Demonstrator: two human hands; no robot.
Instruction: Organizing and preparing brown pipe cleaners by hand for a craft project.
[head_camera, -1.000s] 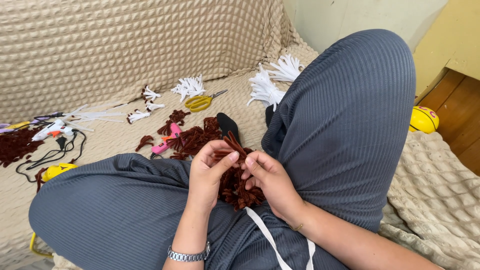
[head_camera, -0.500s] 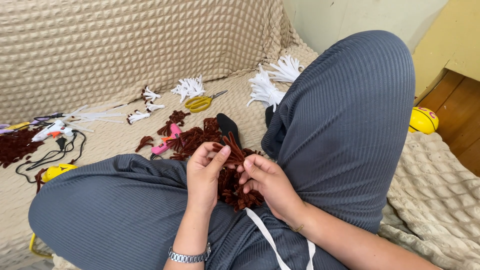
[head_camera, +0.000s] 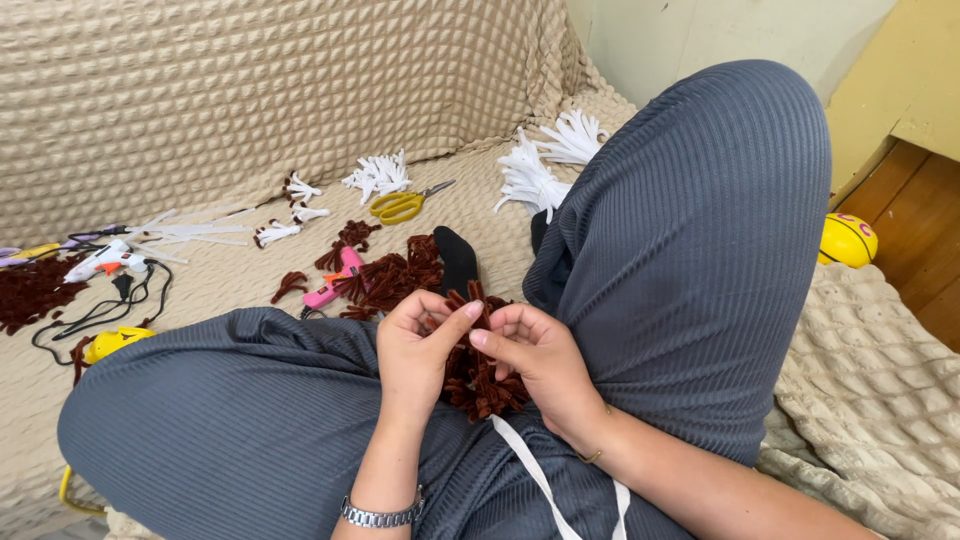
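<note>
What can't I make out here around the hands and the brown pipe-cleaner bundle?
Head view only:
- Brown bundle: its middle is covered by the left hand and right hand, so how it is tied is hidden.
- Fingers: whether they pinch a single strand is too small to tell.
- Pink tool: half buried under loose brown pieces.
- Yellow object: partly behind the grey trouser leg.
- Yellow ball: partly hidden by the knee.

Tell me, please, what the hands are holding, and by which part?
Both the left hand and right hand pinch the brown pipe-cleaner bundle at its top strands.
</note>
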